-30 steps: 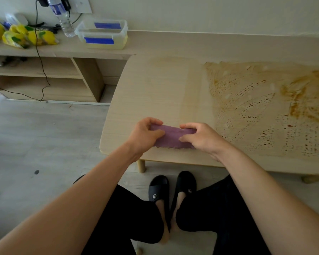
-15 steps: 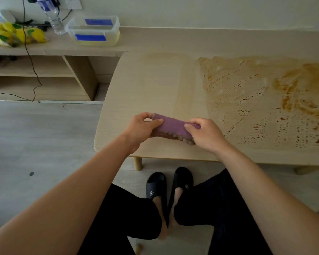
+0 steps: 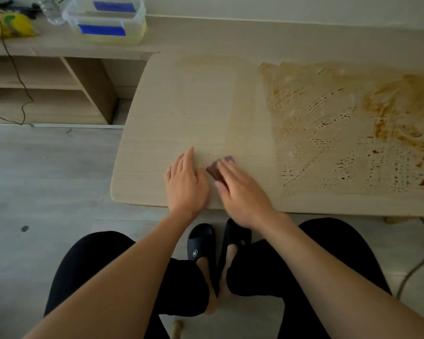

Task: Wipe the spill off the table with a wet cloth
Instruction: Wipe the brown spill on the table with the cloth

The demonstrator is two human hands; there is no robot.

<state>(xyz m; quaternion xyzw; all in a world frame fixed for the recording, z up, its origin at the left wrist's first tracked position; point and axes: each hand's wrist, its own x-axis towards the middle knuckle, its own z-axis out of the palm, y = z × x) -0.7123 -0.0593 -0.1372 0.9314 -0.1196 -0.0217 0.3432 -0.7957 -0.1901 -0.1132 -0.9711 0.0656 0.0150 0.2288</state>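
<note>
At the far left, yellow packs (image 3: 10, 26) are seen on top of a low shelf (image 3: 66, 48), with a black cord (image 3: 15, 69) hanging down in front of it. A clear bottle (image 3: 52, 13) is stood next to them. Beside the bottle, a clear plastic box (image 3: 108, 20) with blue tape strips is set on the same shelf top.

Next comes the light wood table (image 3: 181, 99). Its left part is seen to be plain and only a little damp.

The left hand (image 3: 186, 182) is laid flat on the table near the front edge. Its fingers (image 3: 187, 159) are held straight and close together, and nothing is held in them.

Just to the right, the purple cloth (image 3: 214, 171) is found on the table, between the two hands. Most of it is hidden under the right hand (image 3: 242, 192). The cloth is pressed down by this hand, with the fingers (image 3: 227, 171) kept straight and spread a little on top of it. Only a small dark corner and a light purple edge can be seen.

Below the table, two black slippers (image 3: 201, 245) are worn on crossed feet, and black trousers (image 3: 328, 265) are seen on both legs.

On the right part of the table, the brown spill (image 3: 353, 123) is spread wide, with streaks and dots. It is well apart from the cloth.
</note>
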